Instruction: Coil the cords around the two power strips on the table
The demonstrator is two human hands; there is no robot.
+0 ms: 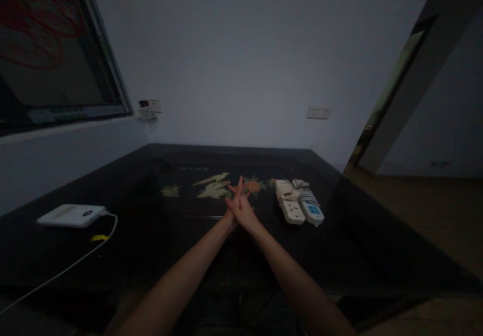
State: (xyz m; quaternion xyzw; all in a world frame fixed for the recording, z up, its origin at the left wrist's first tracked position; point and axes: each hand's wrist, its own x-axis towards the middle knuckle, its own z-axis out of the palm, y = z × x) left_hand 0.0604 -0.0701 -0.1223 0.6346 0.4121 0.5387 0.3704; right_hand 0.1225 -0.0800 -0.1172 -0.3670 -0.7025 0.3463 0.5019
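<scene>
A glossy black tabletop carries a white rectangular power bank, white cable and small yellow strip left, two cord-wrapped white power strips right.

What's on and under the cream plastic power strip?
A cream cord is wound over the far part of the cream plastic power strip. Glossy black tabletop shows beside it; anything directly beneath is covered.

A double socket sits on the pale wall.
</scene>
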